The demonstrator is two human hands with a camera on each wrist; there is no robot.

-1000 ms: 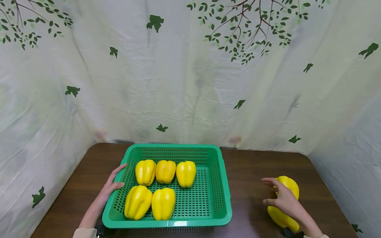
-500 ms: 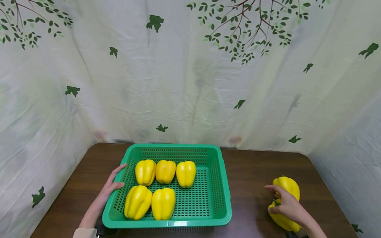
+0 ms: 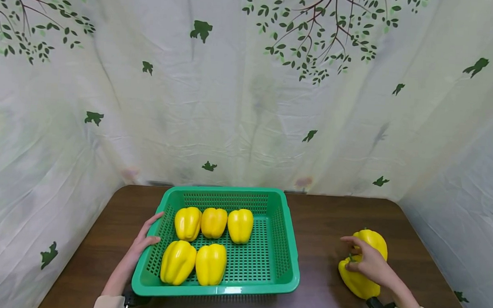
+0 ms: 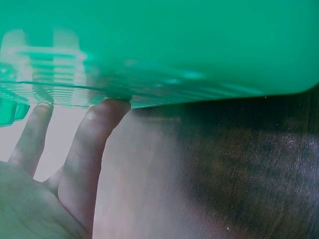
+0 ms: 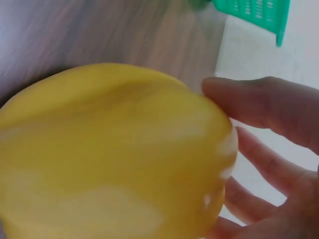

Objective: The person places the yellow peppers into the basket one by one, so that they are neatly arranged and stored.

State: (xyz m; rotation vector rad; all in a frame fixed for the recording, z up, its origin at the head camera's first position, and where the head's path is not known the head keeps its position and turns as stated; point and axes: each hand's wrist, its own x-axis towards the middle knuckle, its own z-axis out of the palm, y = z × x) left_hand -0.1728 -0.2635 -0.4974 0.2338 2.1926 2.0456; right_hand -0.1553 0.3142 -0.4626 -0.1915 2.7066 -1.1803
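Observation:
At the right of the head view, my right hand (image 3: 373, 264) grips the stem end of a yellow bell pepper (image 3: 357, 283) lying on its side. In the right wrist view this pepper (image 5: 114, 159) fills much of the picture, with thumb and fingers around one end. Just behind it sits another yellow bell pepper (image 3: 374, 241), partly covered by the hand. My left hand (image 3: 141, 242) rests against the left side of a green plastic basket (image 3: 292, 252), its fingers extended. The left wrist view shows fingertips touching the basket's outer wall (image 4: 189, 40).
Several yellow bell peppers stand in the basket: a back row including one pepper (image 3: 240, 226) and a front row including another (image 3: 211, 264). Basket floor shows on the right side. Brown table (image 3: 322, 221) lies between basket and right hand. A leaf-patterned curtain (image 3: 248, 103) hangs behind.
My right hand has come down around the near pepper's stem end, and that pepper has shifted slightly left with its stem now showing. The left hand and basket stay in place.

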